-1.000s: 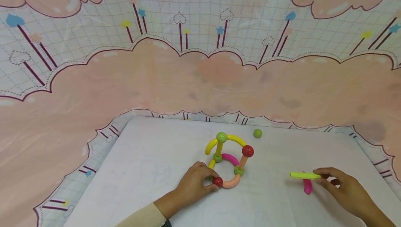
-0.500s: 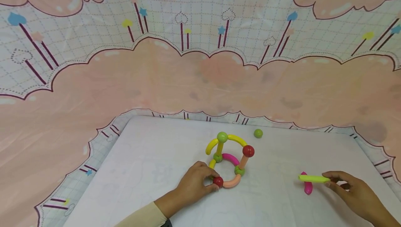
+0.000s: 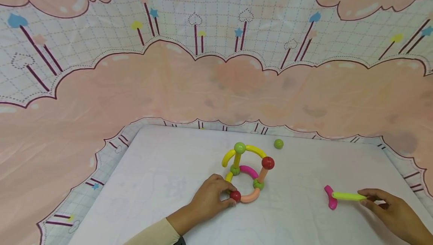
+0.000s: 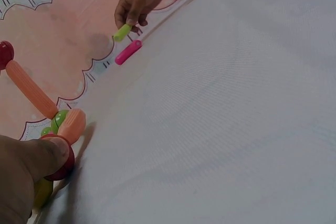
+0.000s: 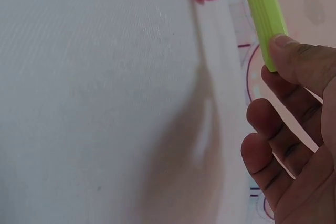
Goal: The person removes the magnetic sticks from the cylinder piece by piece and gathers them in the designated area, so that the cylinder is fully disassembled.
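My left hand (image 3: 210, 198) pinches the red ball (image 3: 235, 196) at the near corner of a ring of curved rods and green balls. From that ring rise a yellow rod (image 3: 237, 160) topped by a light green ball (image 3: 239, 147) and an orange rod (image 3: 262, 174) topped by another red ball (image 3: 268, 163). My right hand (image 3: 394, 211) holds a lime stick (image 3: 349, 196) by its right end between thumb and fingertips. The stick's other end overlaps a curved pink rod (image 3: 328, 191); whether they touch I cannot tell. In the right wrist view the lime stick (image 5: 262, 14) is seen close up.
A loose green ball (image 3: 279, 144) lies behind the structure, near the back edge of the white table (image 3: 162, 155). A curved yellow rod (image 3: 256, 150) runs between the two upper balls, and another hangs from the light green ball. A patterned cloth (image 3: 189, 91) covers the background.
My right hand has moved to the right and slightly nearer with the lime stick, uncovering more of the pink rod. My left hand stays on the red ball.
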The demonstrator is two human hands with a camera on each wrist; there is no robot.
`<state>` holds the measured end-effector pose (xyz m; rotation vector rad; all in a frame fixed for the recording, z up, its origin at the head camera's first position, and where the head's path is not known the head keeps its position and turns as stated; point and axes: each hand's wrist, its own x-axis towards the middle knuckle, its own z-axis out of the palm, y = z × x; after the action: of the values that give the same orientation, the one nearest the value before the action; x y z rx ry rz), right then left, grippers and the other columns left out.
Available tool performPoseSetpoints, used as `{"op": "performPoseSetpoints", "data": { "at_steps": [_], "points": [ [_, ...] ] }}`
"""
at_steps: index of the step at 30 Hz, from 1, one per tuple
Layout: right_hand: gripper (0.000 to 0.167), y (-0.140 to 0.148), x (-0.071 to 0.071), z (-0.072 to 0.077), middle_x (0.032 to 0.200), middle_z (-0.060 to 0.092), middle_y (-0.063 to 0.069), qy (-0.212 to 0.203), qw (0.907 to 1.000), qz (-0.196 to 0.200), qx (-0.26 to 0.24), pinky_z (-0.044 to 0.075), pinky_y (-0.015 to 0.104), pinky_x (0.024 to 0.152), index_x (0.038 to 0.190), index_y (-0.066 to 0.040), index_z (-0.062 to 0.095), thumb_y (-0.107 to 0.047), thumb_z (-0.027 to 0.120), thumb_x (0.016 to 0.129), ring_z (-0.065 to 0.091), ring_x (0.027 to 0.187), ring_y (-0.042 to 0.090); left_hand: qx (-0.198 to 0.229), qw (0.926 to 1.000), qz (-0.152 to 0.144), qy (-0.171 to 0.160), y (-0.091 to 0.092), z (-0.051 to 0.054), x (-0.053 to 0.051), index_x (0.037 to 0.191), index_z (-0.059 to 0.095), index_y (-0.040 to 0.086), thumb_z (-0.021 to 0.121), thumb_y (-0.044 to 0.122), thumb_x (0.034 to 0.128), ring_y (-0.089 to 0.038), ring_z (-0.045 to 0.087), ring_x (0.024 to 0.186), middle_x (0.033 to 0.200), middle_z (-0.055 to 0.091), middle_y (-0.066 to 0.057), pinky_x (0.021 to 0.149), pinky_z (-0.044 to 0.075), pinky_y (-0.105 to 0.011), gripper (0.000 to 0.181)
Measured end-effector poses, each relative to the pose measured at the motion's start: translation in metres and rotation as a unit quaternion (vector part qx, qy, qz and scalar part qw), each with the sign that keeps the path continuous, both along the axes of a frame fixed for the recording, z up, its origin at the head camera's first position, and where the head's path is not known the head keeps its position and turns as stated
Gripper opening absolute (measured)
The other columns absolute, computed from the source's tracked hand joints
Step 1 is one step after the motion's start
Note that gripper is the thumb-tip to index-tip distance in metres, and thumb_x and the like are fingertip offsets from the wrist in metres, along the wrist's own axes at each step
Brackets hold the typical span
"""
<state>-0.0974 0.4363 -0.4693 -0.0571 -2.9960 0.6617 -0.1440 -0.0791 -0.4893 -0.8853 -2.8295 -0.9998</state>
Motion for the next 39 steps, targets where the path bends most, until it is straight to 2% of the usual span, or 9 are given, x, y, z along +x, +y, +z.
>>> {"op": "performPoseSetpoints", "data": {
  "at_steps": [2, 4, 9, 10, 17, 19, 25, 35, 39],
  "points": [
    [0.031, 0.003, -0.001, -0.001, 0.103, 0.072, 0.011, -0.01, 0.9999, -0.002, 0.001, 0.05, 0.016, 0.061, 0.118, -0.002, 0.071, -0.024, 0.074, 0.096, 0.058, 0.081, 0.011, 0.0, 1.0, 0.0, -0.001, 0.0, 0.0, 0.0, 0.106, 0.079, 0.023, 0.088, 0.032, 0.0827, -0.006, 0.052, 0.1, 0.096, 0.065, 0.023, 0.089, 0.049, -0.026, 0.027],
    [0.03, 0.006, -0.001, -0.002, 0.103, 0.072, 0.011, -0.01, 0.9999, -0.002, 0.002, 0.05, 0.016, 0.061, 0.117, -0.001, 0.071, -0.022, 0.074, 0.096, 0.057, 0.082, 0.011, 0.002, 1.0, 0.0, -0.003, 0.0, 0.0, 0.0, 0.106, 0.079, 0.023, 0.088, 0.031, 0.0826, -0.006, 0.051, 0.1, 0.096, 0.065, 0.023, 0.088, 0.049, -0.026, 0.027],
    [0.025, 0.015, 0.002, -0.008, 0.098, 0.072, 0.008, 0.01, 0.9999, -0.008, 0.002, 0.05, 0.018, 0.059, 0.114, -0.002, 0.072, -0.018, 0.076, 0.094, 0.047, 0.076, -0.008, 0.004, 1.0, 0.001, -0.003, 0.0, 0.0, 0.0, 0.106, 0.079, 0.023, 0.088, 0.031, 0.0824, -0.006, 0.052, 0.1, 0.096, 0.065, 0.023, 0.088, 0.049, -0.026, 0.027],
    [0.025, 0.016, 0.002, -0.009, 0.097, 0.072, 0.008, 0.008, 0.9999, -0.011, 0.001, 0.05, 0.019, 0.059, 0.114, -0.001, 0.072, -0.017, 0.075, 0.095, 0.047, 0.076, -0.009, 0.004, 1.0, 0.001, -0.002, 0.0, 0.0, 0.0, 0.106, 0.079, 0.023, 0.088, 0.031, 0.0824, -0.006, 0.052, 0.1, 0.096, 0.065, 0.022, 0.088, 0.049, -0.026, 0.027],
    [0.028, 0.025, 0.0, -0.013, 0.095, 0.07, 0.008, -0.045, 0.9984, -0.033, -0.006, 0.047, 0.02, 0.058, 0.117, 0.006, 0.068, -0.012, 0.073, 0.095, 0.056, 0.083, 0.018, 0.003, 1.0, -0.001, 0.006, 0.0, -0.001, 0.0, 0.105, 0.079, 0.023, 0.088, 0.031, 0.0822, -0.006, 0.052, 0.1, 0.096, 0.065, 0.022, 0.089, 0.049, -0.026, 0.026],
    [0.028, 0.027, 0.0, -0.014, 0.095, 0.069, 0.007, -0.052, 0.998, -0.033, -0.007, 0.047, 0.02, 0.059, 0.117, 0.006, 0.068, -0.011, 0.073, 0.095, 0.055, 0.082, 0.018, 0.002, 1.0, 0.0, 0.007, 0.0, -0.001, -0.001, 0.105, 0.079, 0.023, 0.088, 0.032, 0.0822, -0.006, 0.052, 0.1, 0.096, 0.065, 0.022, 0.089, 0.049, -0.026, 0.026],
    [0.029, 0.034, 0.002, -0.019, 0.097, 0.069, 0.007, -0.054, 0.998, -0.03, -0.011, 0.045, 0.02, 0.059, 0.119, 0.006, 0.068, -0.015, 0.07, 0.098, 0.047, 0.073, 0.003, -0.004, 1.0, 0.002, 0.004, 0.0, -0.001, 0.0, 0.106, 0.079, 0.023, 0.088, 0.032, 0.0821, -0.007, 0.052, 0.101, 0.096, 0.065, 0.022, 0.09, 0.049, -0.027, 0.027],
    [0.034, 0.036, 0.0, -0.022, 0.095, 0.066, 0.005, -0.11, 0.9928, -0.045, -0.017, 0.042, 0.024, 0.057, 0.12, 0.009, 0.065, -0.015, 0.071, 0.096, 0.05, 0.078, 0.02, 0.001, 1.0, 0.0, 0.003, 0.0, 0.0, 0.0, 0.107, 0.078, 0.022, 0.088, 0.031, 0.0821, -0.006, 0.052, 0.1, 0.096, 0.065, 0.022, 0.089, 0.049, -0.026, 0.028],
    [0.032, 0.035, -0.002, -0.022, 0.092, 0.065, 0.004, -0.108, 0.9933, -0.042, -0.007, 0.042, 0.025, 0.057, 0.118, 0.009, 0.066, -0.013, 0.071, 0.096, 0.05, 0.077, 0.02, 0.005, 1.0, -0.001, 0.007, 0.0, 0.0, -0.001, 0.106, 0.079, 0.022, 0.089, 0.031, 0.0819, -0.007, 0.052, 0.1, 0.096, 0.066, 0.022, 0.089, 0.049, -0.026, 0.027]
  ]
}}
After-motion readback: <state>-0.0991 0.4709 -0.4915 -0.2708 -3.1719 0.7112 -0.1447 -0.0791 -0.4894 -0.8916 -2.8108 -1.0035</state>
